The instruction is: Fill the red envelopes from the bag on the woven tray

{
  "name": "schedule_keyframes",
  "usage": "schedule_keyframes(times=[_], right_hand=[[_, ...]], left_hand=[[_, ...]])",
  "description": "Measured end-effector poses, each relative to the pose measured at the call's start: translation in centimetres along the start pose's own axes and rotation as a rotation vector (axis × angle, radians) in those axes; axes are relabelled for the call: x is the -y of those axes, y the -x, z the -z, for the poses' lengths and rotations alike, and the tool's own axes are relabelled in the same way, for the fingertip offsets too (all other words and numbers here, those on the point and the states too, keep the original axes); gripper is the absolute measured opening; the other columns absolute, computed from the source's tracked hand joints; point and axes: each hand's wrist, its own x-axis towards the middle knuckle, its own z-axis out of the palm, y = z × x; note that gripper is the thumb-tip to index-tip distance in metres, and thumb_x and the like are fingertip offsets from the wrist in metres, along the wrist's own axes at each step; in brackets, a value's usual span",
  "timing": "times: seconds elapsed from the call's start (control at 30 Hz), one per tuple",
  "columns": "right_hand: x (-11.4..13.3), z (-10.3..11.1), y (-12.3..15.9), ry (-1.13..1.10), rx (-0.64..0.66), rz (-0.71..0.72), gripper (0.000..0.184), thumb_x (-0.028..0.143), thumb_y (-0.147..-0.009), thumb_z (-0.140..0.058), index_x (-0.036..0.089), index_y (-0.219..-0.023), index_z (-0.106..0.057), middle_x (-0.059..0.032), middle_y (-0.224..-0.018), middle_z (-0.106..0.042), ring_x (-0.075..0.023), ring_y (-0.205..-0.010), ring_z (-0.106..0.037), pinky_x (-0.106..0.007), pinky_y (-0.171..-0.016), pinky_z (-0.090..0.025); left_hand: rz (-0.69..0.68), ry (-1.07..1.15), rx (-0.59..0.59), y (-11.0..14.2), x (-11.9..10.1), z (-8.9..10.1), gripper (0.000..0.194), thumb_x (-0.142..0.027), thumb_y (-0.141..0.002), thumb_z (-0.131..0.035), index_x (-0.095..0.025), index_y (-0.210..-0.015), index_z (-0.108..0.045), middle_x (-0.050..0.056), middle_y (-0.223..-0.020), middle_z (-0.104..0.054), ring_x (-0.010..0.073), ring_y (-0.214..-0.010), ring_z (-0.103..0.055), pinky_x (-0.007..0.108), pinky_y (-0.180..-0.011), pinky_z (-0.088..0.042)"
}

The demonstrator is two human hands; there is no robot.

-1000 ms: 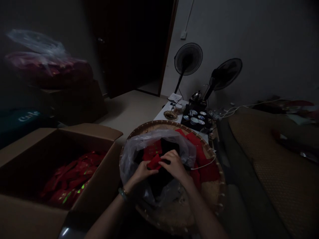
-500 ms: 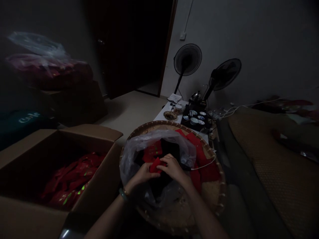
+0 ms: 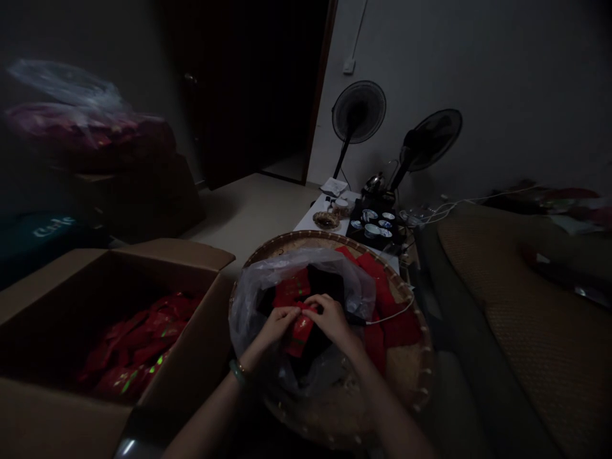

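Between my two hands is a small red packet [image 3: 299,335] with shiny gold and green print, hanging down over the dark cloth below. My left hand [image 3: 281,322] pinches its top edge from the left. From the right, my right hand [image 3: 327,316] pinches the same edge, its fingertips nearly meeting the left ones. Just beyond lies another printed red packet [image 3: 292,285] on black material inside a clear plastic bag [image 3: 253,280]. All this rests in a round woven bamboo tray [image 3: 406,370]. Plain red pieces [image 3: 400,326] lie along the tray's right side, with a white cord across them.
An open cardboard box [image 3: 179,347] full of red packets [image 3: 143,338] stands at the left. Beyond the tray, a low table [image 3: 308,220] bears small cups [image 3: 371,231] and a kettle. Two fans [image 3: 358,111] stand by the wall. A woven mat [image 3: 507,306] covers the right side.
The red packet was bunched and plain-sided between my fingers; now it hangs down with its printed face showing. Both hands have shifted slightly up to its top edge.
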Motion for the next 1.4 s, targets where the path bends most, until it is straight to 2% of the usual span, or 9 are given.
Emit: schedule_keyframes(times=[0.07,0.13,0.3,0.57,0.87,1.07,1.2,1.33,1.4], right_hand=[[-0.7,-0.7,0.1,-0.091,-0.099,-0.033,0.026,0.027,-0.070,-0.064,0.019,-0.094,-0.063,-0.0016,-0.075,-0.060,-0.0147,-0.069,-0.056,-0.025,-0.064,-0.046],[-1.5,-1.4,0.2,-0.203,-0.119,-0.091,0.030,0.032,-0.069,-0.063,0.018,-0.095,-0.062,-0.0023,-0.076,-0.061,-0.0145,-0.067,-0.056,-0.025,-0.059,-0.046],[-2.5,-2.2,0.6,-0.374,-0.033,-0.266,0.025,0.041,-0.066,-0.063,0.016,-0.066,-0.064,-0.0012,-0.058,-0.061,-0.0128,-0.050,-0.053,-0.023,-0.046,-0.041],[-2.1,-2.2,0.3,-0.392,0.007,-0.233,0.020,0.036,-0.062,-0.066,0.016,-0.066,-0.066,-0.0019,-0.061,-0.065,-0.0137,-0.054,-0.056,-0.023,-0.051,-0.042],[-3.4,-2.5,0.5,-0.395,0.041,-0.271,0.021,0.036,-0.064,-0.065,0.016,-0.068,-0.068,-0.0020,-0.060,-0.065,-0.0135,-0.051,-0.056,-0.023,-0.047,-0.041],[-3.6,-2.6,0.4,-0.319,0.011,-0.233,0.015,0.030,-0.066,-0.063,0.016,-0.067,-0.067,-0.0020,-0.063,-0.066,-0.0159,-0.059,-0.059,-0.025,-0.056,-0.044],[-4.6,-1.7,0.4,-0.248,0.002,-0.215,0.020,0.034,-0.072,-0.058,0.017,-0.080,-0.066,-0.0035,-0.074,-0.067,-0.0179,-0.069,-0.061,-0.028,-0.063,-0.047],[-7.1,0.2,1.0,0.171,0.011,-0.130,0.046,0.030,-0.067,-0.064,0.021,-0.111,-0.057,-0.0079,-0.108,-0.060,-0.0248,-0.101,-0.053,-0.037,-0.084,-0.042],[-8.4,0.6,1.6,0.422,0.074,-0.131,0.059,0.023,-0.061,-0.069,0.022,-0.118,-0.052,-0.0096,-0.114,-0.057,-0.0286,-0.107,-0.049,-0.040,-0.088,-0.038]], left_hand=[[0.024,0.048,-0.054,0.0,0.4,-0.2,0.048,-0.058,-0.065,-0.058,-0.011,-0.058,-0.057,-0.004,-0.048,-0.044,0.0073,-0.048,-0.034,0.019,-0.046,-0.025],[0.048,0.099,-0.102,0.1,0.6,-0.4,0.048,-0.058,-0.064,-0.059,-0.011,-0.058,-0.058,-0.004,-0.047,-0.046,0.0075,-0.046,-0.035,0.019,-0.046,-0.026],[0.055,0.177,-0.181,0.4,0.4,-0.8,0.042,-0.052,-0.062,-0.064,-0.010,-0.062,-0.063,-0.002,-0.050,-0.052,0.0080,-0.046,-0.041,0.019,-0.046,-0.029],[-0.003,0.116,-0.204,0.4,-0.1,-0.3,0.032,-0.043,-0.057,-0.071,-0.011,-0.061,-0.066,-0.003,-0.049,-0.054,0.0073,-0.047,-0.042,0.018,-0.048,-0.031],[0.090,0.240,-0.188,0.2,1.4,-0.3,0.040,-0.049,-0.062,-0.067,-0.010,-0.062,-0.063,-0.002,-0.051,-0.054,0.0070,-0.045,-0.043,0.018,-0.046,-0.031],[0.194,0.349,0.032,1.3,1.2,-1.8,0.042,-0.036,-0.052,-0.079,-0.010,-0.081,-0.062,0.002,-0.066,-0.063,0.0124,-0.056,-0.058,0.021,-0.055,-0.043],[0.269,0.367,0.002,1.2,1.5,-2.0,0.041,-0.037,-0.052,-0.079,-0.011,-0.078,-0.061,0.004,-0.064,-0.065,0.0174,-0.059,-0.063,0.023,-0.054,-0.045],[0.272,0.362,-0.042,0.6,1.5,-1.3,0.042,-0.036,-0.051,-0.079,-0.011,-0.081,-0.062,0.005,-0.068,-0.067,0.0174,-0.060,-0.064,0.023,-0.053,-0.046],[0.270,0.372,-0.059,0.4,1.3,-1.0,0.042,-0.036,-0.051,-0.079,-0.011,-0.081,-0.061,0.005,-0.067,-0.067,0.0167,-0.059,-0.064,0.022,-0.052,-0.046]])
